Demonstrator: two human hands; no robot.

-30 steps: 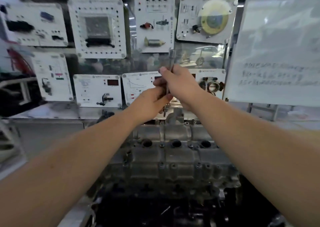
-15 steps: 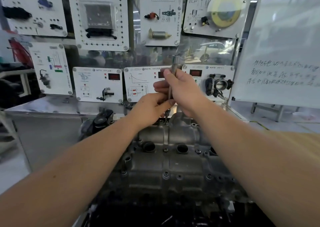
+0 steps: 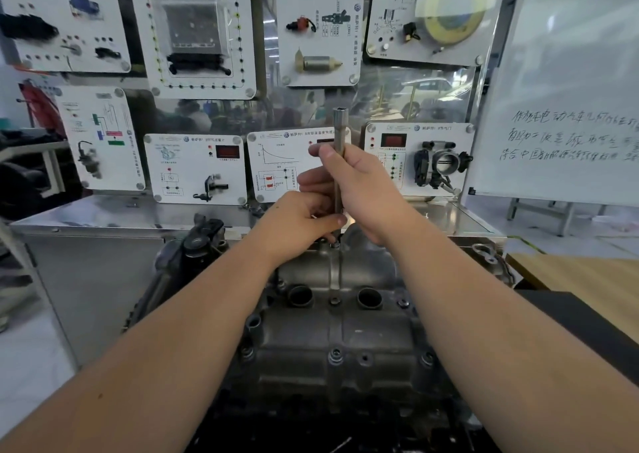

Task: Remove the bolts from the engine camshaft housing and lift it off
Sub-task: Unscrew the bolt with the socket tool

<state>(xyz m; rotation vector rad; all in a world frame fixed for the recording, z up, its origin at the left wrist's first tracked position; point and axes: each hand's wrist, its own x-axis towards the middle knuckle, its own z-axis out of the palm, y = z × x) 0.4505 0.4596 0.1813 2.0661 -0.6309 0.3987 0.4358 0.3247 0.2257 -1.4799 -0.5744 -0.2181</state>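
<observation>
- Since a second ago our view has dropped nearer; both hands stay on the upright socket extension bar [image 3: 337, 162], its tip at a far-edge bolt [image 3: 334, 244] of the camshaft housing [image 3: 332, 328].
- Our right hand [image 3: 359, 183] wraps the shaft; our left hand [image 3: 301, 221] pinches its base.
- We judge the bolt is being spun out.
- Nearer bolts [image 3: 335, 355] remain seated; the training panels [image 3: 197, 169] stand close behind.

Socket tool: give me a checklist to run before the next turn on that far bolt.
1. Right hand grips the socket tool mid-shaft: ok.
2. Left hand steadies its lower end: ok.
3. Tool stands upright: ok.
4. Tip seated on the far bolt: cannot tell, fingers hide it.
5. Near bolts out of the housing: not ok, several in place.
</observation>
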